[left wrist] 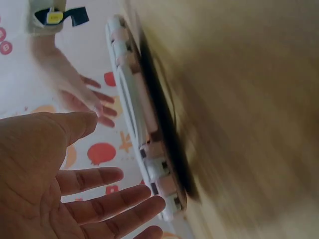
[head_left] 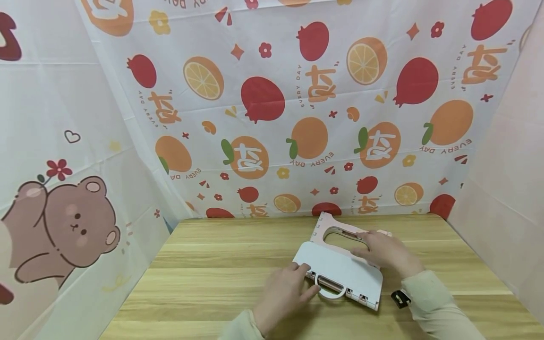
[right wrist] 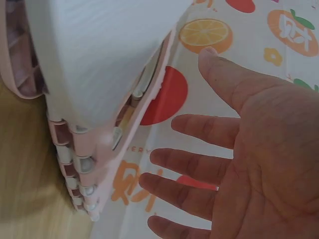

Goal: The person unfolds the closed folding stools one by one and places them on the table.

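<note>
A white and pink folding plastic stool lies partly folded on the table. Its smooth white top faces up, and a pink leg panel with a rounded cut-out extends behind it. A curved white carry handle sticks out along the near edge. My left hand is at the near left corner beside the handle; its fingers look extended in the left wrist view. Over the pink panel on the far right side is my right hand, its fingers straight and spread in the right wrist view. Hinge knuckles line the stool's edge.
The wood-grain table carries the stool right of its middle. A fruit-printed cloth hangs behind the far edge, and a bear-printed cloth along the left. A black strap piece is at my right sleeve cuff.
</note>
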`<action>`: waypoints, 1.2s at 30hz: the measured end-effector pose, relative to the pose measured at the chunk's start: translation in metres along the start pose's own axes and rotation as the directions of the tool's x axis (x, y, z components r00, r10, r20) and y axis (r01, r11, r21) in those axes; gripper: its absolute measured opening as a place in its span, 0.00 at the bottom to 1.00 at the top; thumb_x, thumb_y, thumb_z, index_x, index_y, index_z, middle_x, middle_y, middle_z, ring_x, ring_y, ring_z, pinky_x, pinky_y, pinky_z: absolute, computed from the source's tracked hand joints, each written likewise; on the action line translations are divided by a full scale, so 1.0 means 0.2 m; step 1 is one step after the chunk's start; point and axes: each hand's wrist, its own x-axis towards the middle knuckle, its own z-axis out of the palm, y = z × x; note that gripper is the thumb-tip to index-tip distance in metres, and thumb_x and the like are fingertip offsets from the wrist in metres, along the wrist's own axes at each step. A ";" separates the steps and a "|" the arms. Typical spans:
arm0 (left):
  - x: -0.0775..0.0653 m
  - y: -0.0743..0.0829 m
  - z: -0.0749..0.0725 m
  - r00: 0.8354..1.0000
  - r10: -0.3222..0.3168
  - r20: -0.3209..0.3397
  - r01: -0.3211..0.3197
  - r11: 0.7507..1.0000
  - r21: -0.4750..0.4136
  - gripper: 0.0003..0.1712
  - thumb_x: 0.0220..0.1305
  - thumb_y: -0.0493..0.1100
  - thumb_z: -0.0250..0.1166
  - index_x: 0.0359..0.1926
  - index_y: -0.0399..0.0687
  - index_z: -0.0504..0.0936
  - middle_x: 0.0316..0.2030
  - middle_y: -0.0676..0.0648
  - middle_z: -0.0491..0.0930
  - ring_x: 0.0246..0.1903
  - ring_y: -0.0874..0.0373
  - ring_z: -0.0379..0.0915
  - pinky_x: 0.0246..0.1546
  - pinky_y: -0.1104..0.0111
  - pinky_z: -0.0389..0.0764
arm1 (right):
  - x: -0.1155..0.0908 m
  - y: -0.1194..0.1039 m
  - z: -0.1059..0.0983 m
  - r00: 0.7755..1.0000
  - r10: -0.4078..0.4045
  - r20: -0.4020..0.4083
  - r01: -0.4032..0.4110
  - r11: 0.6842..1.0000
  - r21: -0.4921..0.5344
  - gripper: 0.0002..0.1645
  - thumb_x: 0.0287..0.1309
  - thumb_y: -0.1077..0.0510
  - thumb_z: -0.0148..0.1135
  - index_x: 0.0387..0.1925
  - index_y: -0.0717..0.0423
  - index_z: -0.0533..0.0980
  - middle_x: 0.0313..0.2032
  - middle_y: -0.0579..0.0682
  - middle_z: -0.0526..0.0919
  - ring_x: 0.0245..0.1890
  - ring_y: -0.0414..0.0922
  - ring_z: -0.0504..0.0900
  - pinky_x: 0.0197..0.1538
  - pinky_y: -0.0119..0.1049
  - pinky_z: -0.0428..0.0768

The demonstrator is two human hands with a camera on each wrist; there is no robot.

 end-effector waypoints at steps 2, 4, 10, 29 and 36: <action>0.00 0.02 0.01 1.000 0.008 0.018 -0.008 1.000 0.006 0.26 0.68 0.66 0.71 0.50 0.52 0.85 0.36 0.52 0.85 0.33 0.58 0.82 0.30 0.66 0.80 | 0.01 0.00 0.01 1.000 0.003 0.017 -0.003 1.000 0.016 0.40 0.73 0.39 0.65 0.73 0.63 0.74 0.66 0.70 0.80 0.65 0.68 0.81 0.63 0.72 0.77; 0.00 0.04 0.02 0.999 0.011 0.039 -0.012 1.000 0.007 0.26 0.69 0.67 0.70 0.50 0.52 0.85 0.37 0.52 0.85 0.33 0.59 0.82 0.30 0.67 0.80 | 0.01 0.00 0.01 1.000 0.003 0.028 -0.004 0.999 0.040 0.40 0.74 0.40 0.65 0.73 0.63 0.74 0.66 0.71 0.80 0.65 0.68 0.81 0.64 0.71 0.78; 0.00 0.10 0.04 0.996 0.007 0.086 -0.006 1.000 -0.008 0.28 0.69 0.70 0.68 0.51 0.53 0.85 0.38 0.52 0.82 0.32 0.61 0.77 0.28 0.68 0.76 | 0.01 0.03 0.06 0.999 0.001 0.047 -0.006 0.995 0.098 0.42 0.73 0.41 0.67 0.72 0.68 0.72 0.65 0.72 0.80 0.66 0.70 0.79 0.67 0.69 0.76; -0.04 0.11 0.09 0.998 0.046 0.037 -0.044 0.998 -0.055 0.15 0.65 0.62 0.75 0.38 0.60 0.85 0.34 0.57 0.83 0.31 0.63 0.79 0.27 0.71 0.71 | 0.04 0.05 0.11 0.999 -0.011 0.039 0.008 0.997 0.070 0.43 0.73 0.40 0.66 0.70 0.73 0.72 0.62 0.73 0.82 0.64 0.71 0.80 0.67 0.68 0.76; -0.05 0.08 0.08 0.998 0.010 0.063 -0.004 0.995 -0.095 0.13 0.64 0.59 0.76 0.36 0.61 0.84 0.35 0.58 0.85 0.33 0.64 0.79 0.29 0.70 0.73 | 0.01 0.01 0.10 0.998 0.008 0.059 -0.013 0.995 0.095 0.43 0.72 0.41 0.67 0.69 0.74 0.72 0.59 0.73 0.83 0.61 0.70 0.82 0.66 0.67 0.78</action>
